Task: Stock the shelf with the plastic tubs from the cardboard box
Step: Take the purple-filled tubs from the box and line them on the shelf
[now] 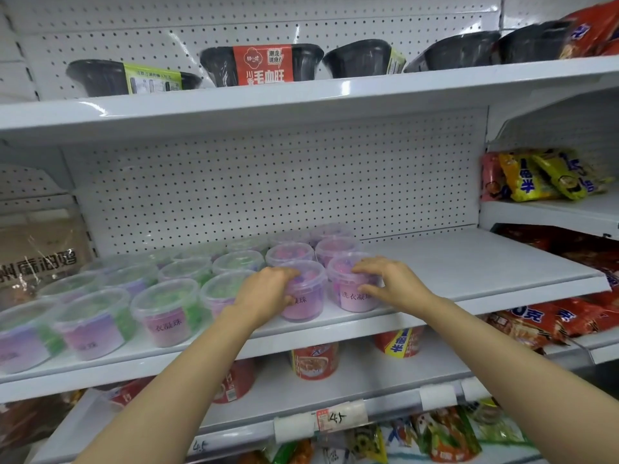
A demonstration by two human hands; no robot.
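Note:
Several clear plastic tubs with pink, purple or green contents stand in rows on the white middle shelf (469, 262). My left hand (268, 291) grips a pink tub (306, 296) at the shelf's front, fingers over its lid and thumb on its side. My right hand (388, 283) grips the neighbouring pink tub (351, 291) just to the right, fingers curled on its lid. Both tubs stand upright on the shelf. The cardboard box is out of view.
The right half of the middle shelf is bare. Black bowls (261, 65) line the upper shelf. Snack bags (542, 175) fill the unit on the right. Red cup noodles (313, 360) stand on the shelf below.

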